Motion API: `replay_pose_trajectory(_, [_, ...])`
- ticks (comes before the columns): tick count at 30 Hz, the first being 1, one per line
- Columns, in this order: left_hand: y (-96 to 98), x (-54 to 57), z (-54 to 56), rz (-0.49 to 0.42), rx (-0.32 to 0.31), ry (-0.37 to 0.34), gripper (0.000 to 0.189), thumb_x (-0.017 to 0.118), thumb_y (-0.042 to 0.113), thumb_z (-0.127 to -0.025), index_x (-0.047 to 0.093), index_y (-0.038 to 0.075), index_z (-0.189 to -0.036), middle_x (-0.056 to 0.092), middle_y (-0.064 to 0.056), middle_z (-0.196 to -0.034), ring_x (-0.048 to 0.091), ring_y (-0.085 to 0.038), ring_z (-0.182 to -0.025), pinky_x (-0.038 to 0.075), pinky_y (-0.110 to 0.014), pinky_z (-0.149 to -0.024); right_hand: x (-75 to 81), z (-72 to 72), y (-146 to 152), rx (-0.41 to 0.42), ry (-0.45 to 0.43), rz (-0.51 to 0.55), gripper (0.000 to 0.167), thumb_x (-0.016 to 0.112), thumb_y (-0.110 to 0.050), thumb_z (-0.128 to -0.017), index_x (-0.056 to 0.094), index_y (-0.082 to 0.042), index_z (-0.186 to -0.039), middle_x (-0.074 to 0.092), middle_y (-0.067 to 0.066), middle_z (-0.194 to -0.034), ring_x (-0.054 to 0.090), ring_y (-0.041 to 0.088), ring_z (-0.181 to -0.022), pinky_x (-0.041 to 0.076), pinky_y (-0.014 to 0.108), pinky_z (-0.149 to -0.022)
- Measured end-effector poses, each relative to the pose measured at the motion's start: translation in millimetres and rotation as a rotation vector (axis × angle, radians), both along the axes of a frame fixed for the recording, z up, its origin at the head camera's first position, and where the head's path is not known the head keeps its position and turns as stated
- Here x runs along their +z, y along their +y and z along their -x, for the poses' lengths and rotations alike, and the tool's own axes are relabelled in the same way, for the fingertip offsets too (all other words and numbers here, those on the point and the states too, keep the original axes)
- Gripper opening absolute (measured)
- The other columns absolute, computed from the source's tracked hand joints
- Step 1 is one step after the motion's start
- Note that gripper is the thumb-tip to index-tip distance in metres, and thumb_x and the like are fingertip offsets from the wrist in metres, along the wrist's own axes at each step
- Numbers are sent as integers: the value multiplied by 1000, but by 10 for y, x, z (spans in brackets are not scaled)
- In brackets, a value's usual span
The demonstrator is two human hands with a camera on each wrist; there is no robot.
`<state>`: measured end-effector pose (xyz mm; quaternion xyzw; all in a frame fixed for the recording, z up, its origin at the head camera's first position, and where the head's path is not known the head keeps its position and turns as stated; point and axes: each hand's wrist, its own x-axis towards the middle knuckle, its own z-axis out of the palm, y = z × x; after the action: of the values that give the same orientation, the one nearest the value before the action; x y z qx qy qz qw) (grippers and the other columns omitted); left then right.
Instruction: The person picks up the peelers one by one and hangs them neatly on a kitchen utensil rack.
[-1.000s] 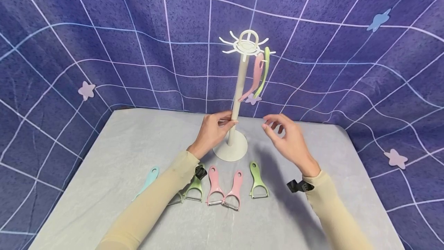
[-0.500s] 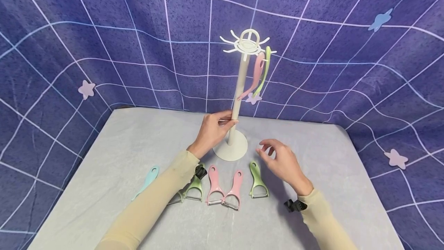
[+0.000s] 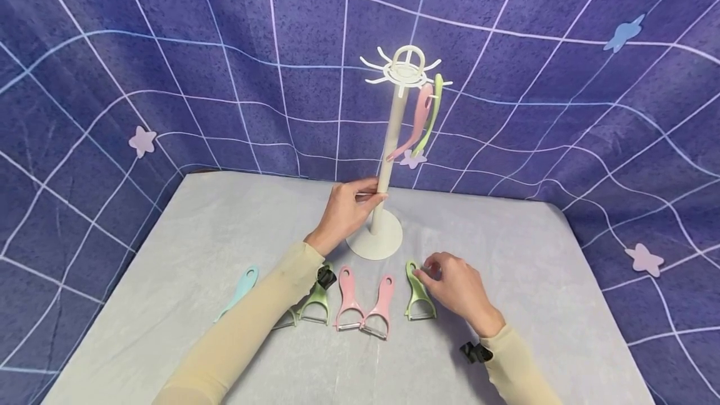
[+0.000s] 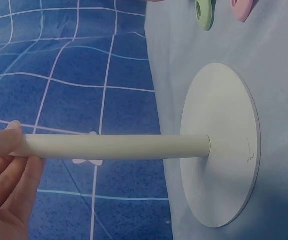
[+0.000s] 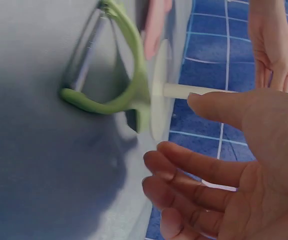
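Note:
My left hand [image 3: 344,212] grips the post of a cream hook stand [image 3: 392,136], with thumb and fingers around it in the left wrist view. A pink peeler [image 3: 420,119] and a green peeler [image 3: 433,120] hang from its hooks on the right. My right hand [image 3: 460,286] is at the handle of a green peeler [image 3: 417,295] lying right of the stand. In the right wrist view the thumb and fingers [image 5: 199,175] are apart with nothing between them, beside that green peeler [image 5: 139,75]. Whether they touch it, I cannot tell.
Two pink peelers [image 3: 348,299] lie in front of the stand's round base [image 3: 375,245]. Left of them are a green peeler [image 3: 318,299] and a blue one [image 3: 245,286], both partly behind my left sleeve. A patterned blue cloth [image 3: 253,105] hangs behind the grey table [image 3: 495,236].
My right hand has come down and towards me, from the air right of the post to the loose green peeler. The left hand keeps its grip on the post.

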<state>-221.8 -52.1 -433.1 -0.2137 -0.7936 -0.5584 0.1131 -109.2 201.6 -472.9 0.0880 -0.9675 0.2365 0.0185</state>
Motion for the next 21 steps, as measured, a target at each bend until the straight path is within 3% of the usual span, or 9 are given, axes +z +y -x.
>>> replay_pose_trajectory(6, [5,-5,1,9,1,2,30,81,12,-98,78,3,-127,81,-15,-113,78,-26,-108,63,-22,-94,-54,-60,-16,-25,-20,-41,26,87,-37,-90,76,-13,-91,64,-3,-78,58,13,-69,55,41,-62])
replay_pose_trajectory(13, [13,7,9,14,-1,5,30,81,11,-98,78,2,-126,81,-15,-113,79,-26,-107,63,-20,-93,-81,-84,-17,-35,-59,-104,37,87,-49,-87,67,-21,-73,60,-7,-69,56,12,-63,53,41,-55])
replay_pose_trajectory(21, [6,4,6,13,0,-2,29,81,11,-98,78,4,-126,81,-13,-112,79,-25,-107,63,-22,-94,-103,-106,-35,-41,-70,-135,48,86,-57,-85,60,-21,-67,55,-6,-65,53,13,-60,51,40,-54])
